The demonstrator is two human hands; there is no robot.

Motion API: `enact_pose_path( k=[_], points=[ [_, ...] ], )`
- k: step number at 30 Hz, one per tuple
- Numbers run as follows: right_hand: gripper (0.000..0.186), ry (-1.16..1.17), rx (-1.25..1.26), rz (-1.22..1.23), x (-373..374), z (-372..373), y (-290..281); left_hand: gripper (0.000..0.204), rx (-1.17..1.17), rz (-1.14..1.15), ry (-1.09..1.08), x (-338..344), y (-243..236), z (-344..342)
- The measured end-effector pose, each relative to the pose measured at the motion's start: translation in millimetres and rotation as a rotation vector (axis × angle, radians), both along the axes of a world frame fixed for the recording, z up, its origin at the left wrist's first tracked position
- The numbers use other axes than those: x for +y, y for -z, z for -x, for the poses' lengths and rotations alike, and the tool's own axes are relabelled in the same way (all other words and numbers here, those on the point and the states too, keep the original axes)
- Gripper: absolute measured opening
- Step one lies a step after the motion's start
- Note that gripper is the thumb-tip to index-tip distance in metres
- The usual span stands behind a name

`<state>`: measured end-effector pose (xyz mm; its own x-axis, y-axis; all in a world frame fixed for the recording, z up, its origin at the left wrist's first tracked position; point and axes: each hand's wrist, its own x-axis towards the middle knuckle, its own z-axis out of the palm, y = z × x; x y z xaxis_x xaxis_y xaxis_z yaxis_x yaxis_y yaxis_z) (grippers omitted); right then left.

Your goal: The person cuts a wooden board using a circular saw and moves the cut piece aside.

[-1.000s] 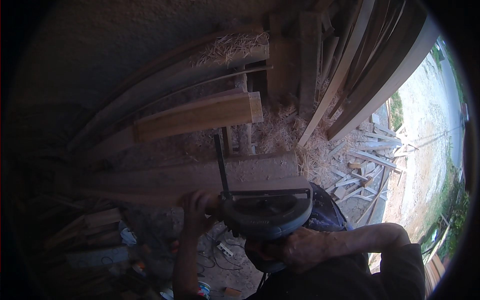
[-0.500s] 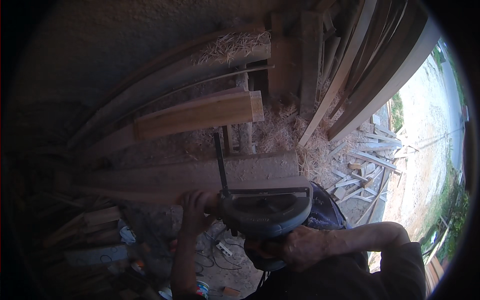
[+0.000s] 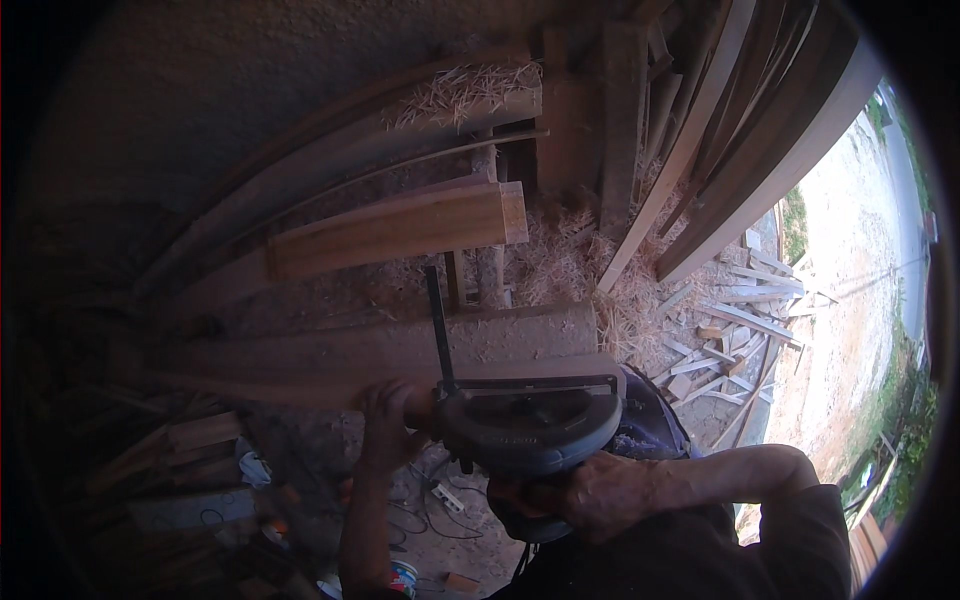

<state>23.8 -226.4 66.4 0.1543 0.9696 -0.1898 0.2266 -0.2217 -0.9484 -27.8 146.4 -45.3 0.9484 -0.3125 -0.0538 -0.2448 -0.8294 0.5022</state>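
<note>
One saw (image 3: 530, 440), power type, sits at the near edge of the pale board (image 3: 300, 388), toward its right end, body hanging on the person's side. Right hand (image 3: 595, 495) is wrapped round the rear handle, fingers closed. Left hand (image 3: 385, 425) is at the saw's front end by the board's near edge; too dark to tell whether it's clamped on a front grip or just resting on wood.

Handling, my read: saw is heavy for its size, rigid, weight mostly in the motor and rear body, so it wants to tip toward the person. Carry that load at the rear handle, steady at the front end. Don't hold by the guide bar (image 3: 438, 320): thin, sticks out past the board, poor leverage. Keep fingers clear of the underside.

Board looks stiff, long, not fragile; dust could make it slick. Hold it well left of the saw. Cords (image 3: 425, 520) and power strip (image 3: 448, 497) lie on the ground below; snag risk.
</note>
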Motion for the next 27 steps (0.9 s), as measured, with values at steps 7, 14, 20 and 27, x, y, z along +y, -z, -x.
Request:
enact_pose_path(
  k=[7,14,20,27],
  points=[
    [0.082,0.023,0.007,-0.075,-1,-3,2,0.088,0.026,0.003,0.001,1,-4,0],
    [0.076,0.072,-0.020,-0.112,-2,1,7,0.085,0.041,-0.003,-0.017,2,-4,1],
    [0.075,0.002,0.026,-0.049,-2,-1,7,0.082,-0.034,-0.033,-0.024,-2,-5,0],
    [0.074,0.080,-0.029,-0.132,-3,2,13,0.076,0.006,-0.081,-0.021,-1,-9,-3]
  ],
)
